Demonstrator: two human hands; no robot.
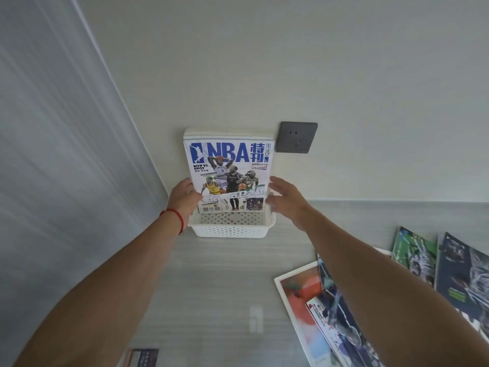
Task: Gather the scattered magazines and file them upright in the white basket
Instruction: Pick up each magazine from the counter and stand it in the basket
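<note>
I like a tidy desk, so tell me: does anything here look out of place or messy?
Yes. Several magazines lie scattered and overlapping at odd angles on the table, lower right, not yet filed. Those in the basket stand upright against the wall, the left hand touching their edge. Nothing looks damaged or spilled.

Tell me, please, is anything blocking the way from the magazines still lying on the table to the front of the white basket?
Nothing visible does. The loose magazines lie right of the white basket; bare table lies between, and the basket's front part is open.
</note>
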